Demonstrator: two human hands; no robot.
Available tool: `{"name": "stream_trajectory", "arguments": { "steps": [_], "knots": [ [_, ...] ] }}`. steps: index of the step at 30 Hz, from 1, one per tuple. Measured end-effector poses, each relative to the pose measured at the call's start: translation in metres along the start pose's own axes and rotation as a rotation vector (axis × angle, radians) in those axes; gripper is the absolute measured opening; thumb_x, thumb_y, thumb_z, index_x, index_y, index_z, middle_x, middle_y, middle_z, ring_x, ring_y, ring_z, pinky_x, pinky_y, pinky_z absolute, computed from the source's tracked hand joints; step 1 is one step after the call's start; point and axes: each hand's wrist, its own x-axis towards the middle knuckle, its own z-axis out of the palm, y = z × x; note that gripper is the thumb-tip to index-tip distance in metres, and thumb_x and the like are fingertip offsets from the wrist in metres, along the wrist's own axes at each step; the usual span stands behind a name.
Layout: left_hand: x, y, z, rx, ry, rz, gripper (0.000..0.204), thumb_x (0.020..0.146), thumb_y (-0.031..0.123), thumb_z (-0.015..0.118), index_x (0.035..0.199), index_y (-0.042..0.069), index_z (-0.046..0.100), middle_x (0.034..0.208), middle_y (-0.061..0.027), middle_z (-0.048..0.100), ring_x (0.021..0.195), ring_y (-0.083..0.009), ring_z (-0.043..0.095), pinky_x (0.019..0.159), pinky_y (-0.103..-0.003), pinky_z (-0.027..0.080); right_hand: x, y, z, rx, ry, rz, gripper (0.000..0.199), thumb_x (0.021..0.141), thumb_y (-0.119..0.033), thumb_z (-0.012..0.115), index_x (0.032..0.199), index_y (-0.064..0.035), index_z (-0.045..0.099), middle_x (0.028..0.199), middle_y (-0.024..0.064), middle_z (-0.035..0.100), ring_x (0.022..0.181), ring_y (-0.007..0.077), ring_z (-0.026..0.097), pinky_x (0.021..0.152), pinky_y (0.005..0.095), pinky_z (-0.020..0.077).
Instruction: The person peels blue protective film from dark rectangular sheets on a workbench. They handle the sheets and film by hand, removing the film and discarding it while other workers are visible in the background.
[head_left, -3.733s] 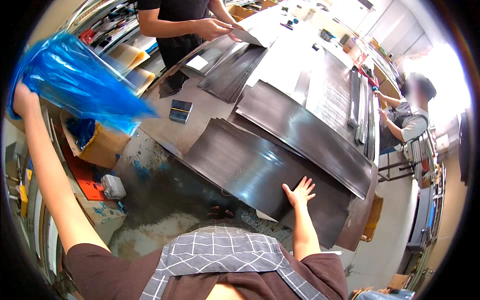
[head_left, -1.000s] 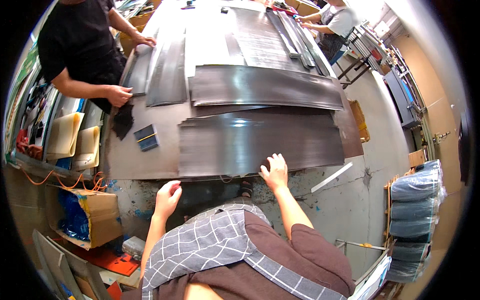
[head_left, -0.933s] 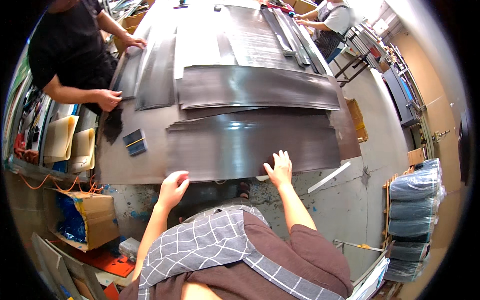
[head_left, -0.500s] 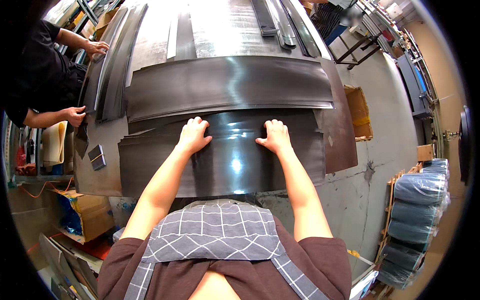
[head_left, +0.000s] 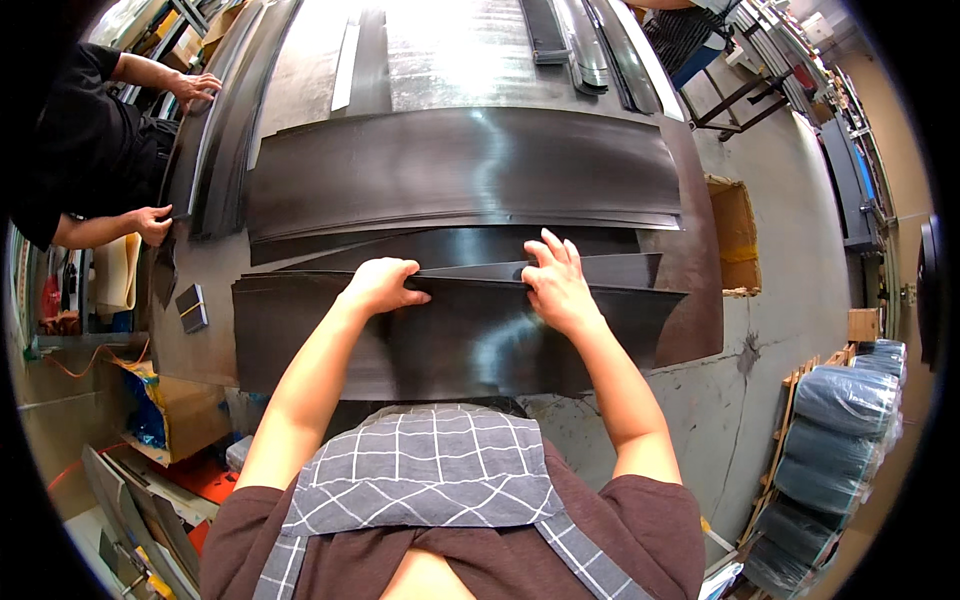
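Note:
A near stack of thin dark sheets (head_left: 450, 345) lies across the table edge in front of me. My left hand (head_left: 385, 287) is closed over the far edge of this stack, thumb on the near face and fingers beyond. To its right, my right hand (head_left: 558, 285) pinches the same edge with thumb and forefinger, the other fingers raised and spread. The top of the stack bows, and its right end stands askew from a sheet (head_left: 625, 270) behind it. How many sheets each hand holds is hidden. Farther off lies another stack of dark sheets (head_left: 460, 165).
A co-worker's hands (head_left: 152, 225) rest by long dark strips (head_left: 225, 130) at the left. A small dark block (head_left: 192, 308) sits on the metal table (head_left: 215, 355). Cardboard boxes (head_left: 738, 235) stand beside the table; plastic-wrapped rolls (head_left: 835, 450) are at the right.
The upper sheets of the near stack have shifted and bowed, their right end now skewed. My right hand has moved slightly right, its fingers spreading; my left hand has come slightly nearer.

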Motion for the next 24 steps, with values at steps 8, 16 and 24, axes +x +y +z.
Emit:
{"name": "stream_trajectory", "arguments": {
  "steps": [8,16,24],
  "knots": [
    [-0.009,-0.007,0.015,0.011,-0.032,0.055,0.033,0.077,0.025,0.078,0.103,0.008,0.067,0.118,-0.0103,0.063,0.114,-0.0318,0.057,0.09,-0.042,0.05,0.01,0.018,0.022,0.265,-0.197,0.09,0.024,0.077,-0.005,0.062,0.097,-0.0063,0.047,0.081,0.0171,0.066,0.082,0.0384,0.066,0.073,0.0481,0.0513],
    [-0.001,-0.006,0.023,0.02,0.258,-0.04,0.034,0.067,0.022,0.083,0.095,0.009,0.071,0.142,-0.0185,0.047,0.132,-0.0399,0.041,0.107,-0.045,0.041,0.04,0.034,0.039,0.061,-0.281,0.087,0.017,0.079,-0.014,0.069,0.094,-0.0071,0.067,0.1,0.0116,0.068,0.102,0.0337,0.058,0.089,0.0412,0.0504],
    [0.014,0.002,0.039,0.025,0.331,-0.226,0.055,0.089,0.059,0.056,0.104,0.007,0.067,0.121,-0.0183,0.056,0.114,-0.0361,0.051,0.1,-0.046,0.042,0.013,0.007,0.017,0.145,-0.717,0.227,0.013,0.078,-0.012,0.067,0.09,-0.0081,0.069,0.099,0.0109,0.07,0.11,0.035,0.059,0.087,0.0428,0.0508]
  ]
}}
